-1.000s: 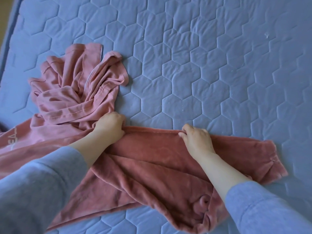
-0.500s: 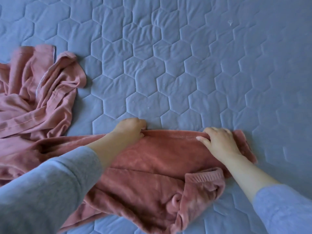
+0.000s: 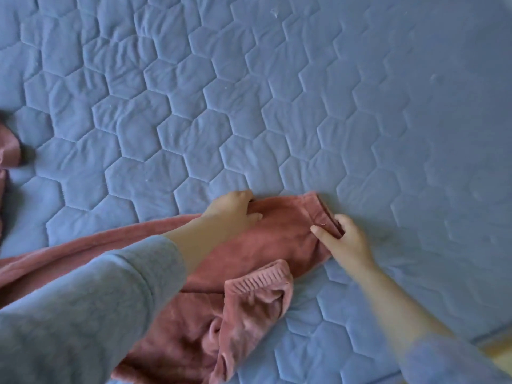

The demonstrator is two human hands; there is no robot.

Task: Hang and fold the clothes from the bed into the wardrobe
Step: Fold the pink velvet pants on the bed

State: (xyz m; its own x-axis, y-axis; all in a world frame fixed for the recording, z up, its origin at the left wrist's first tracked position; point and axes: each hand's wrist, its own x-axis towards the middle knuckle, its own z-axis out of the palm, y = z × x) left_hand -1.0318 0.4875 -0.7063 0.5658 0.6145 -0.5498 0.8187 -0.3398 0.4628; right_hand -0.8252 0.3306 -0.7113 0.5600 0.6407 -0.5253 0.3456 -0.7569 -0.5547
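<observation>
A pink velvety garment [image 3: 279, 236] lies flat on the blue quilted bed [image 3: 249, 106], low in the view. My left hand [image 3: 235, 210] presses on its far edge with fingers curled into the cloth. My right hand [image 3: 345, 239] pinches the garment's right end, at the hem. A ribbed cuff [image 3: 260, 278] of the same garment lies folded over just below my hands. My grey left sleeve hides the garment's left part.
A corner of a second pink garment [image 3: 9, 148] shows at the far left edge. The bed's right edge [image 3: 487, 339] and a strip of floor show at the lower right. Bare quilt fills the upper view.
The view has swung right, so the crumpled pink garment has nearly left the frame. Both hands have slid right along the velvety garment's far edge. My right hand now grips its end.
</observation>
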